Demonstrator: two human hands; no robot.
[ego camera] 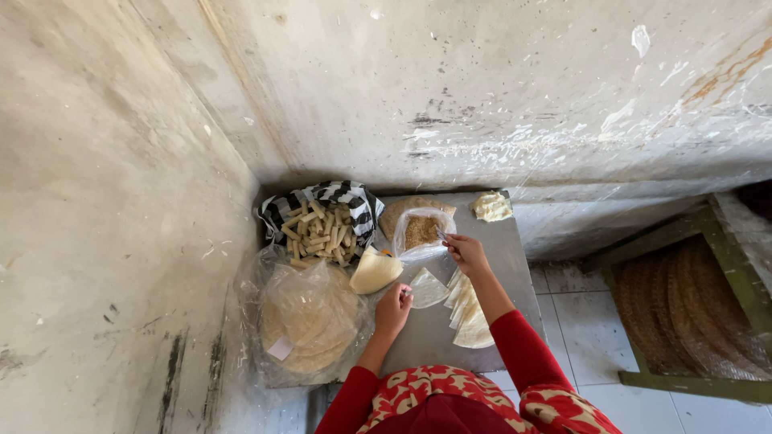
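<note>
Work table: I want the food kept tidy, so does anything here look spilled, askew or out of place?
Nothing looks spilled. The rolled pieces sit heaped on the striped cloth, the round wrappers stay in their plastic, and the cut wrappers lie fanned by the right hand. The left hand touches one wrapper piece.
</note>
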